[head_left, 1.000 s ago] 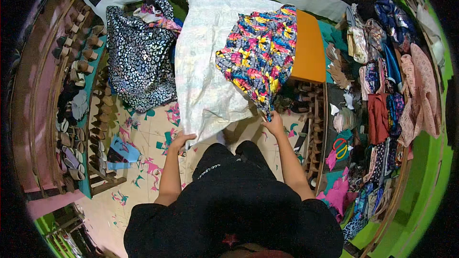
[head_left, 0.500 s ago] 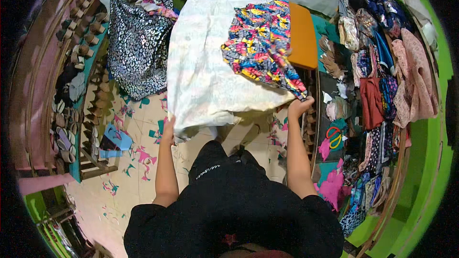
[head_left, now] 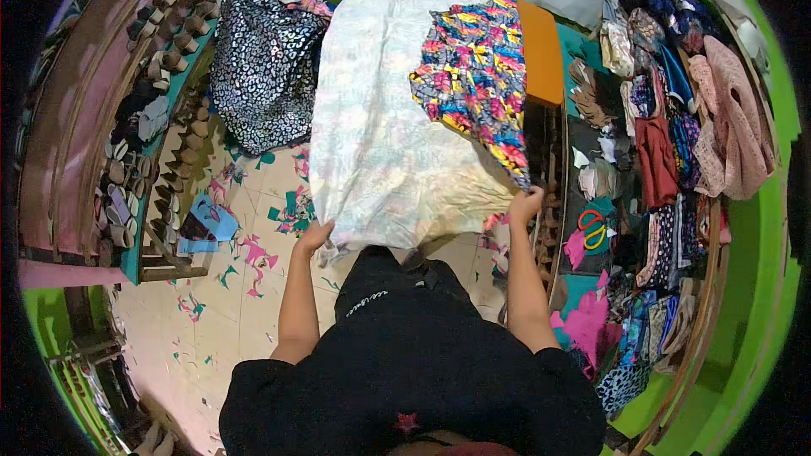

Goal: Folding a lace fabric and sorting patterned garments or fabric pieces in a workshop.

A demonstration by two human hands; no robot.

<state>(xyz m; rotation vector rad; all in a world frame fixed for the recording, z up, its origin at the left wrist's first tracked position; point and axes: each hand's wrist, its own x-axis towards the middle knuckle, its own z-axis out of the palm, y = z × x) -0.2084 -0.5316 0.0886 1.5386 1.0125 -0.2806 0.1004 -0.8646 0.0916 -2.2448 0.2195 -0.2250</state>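
Both hands, left hand (head_left: 314,238) and right hand (head_left: 525,203), grip the pale cloth (head_left: 380,135), fingertips hidden beneath.

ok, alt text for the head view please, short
Seen from above, a person's left hand and right hand grip the near corners of a pale printed cloth spread over a table. A bright multicoloured fabric lies on its right side; fabric scraps litter the tiled floor.
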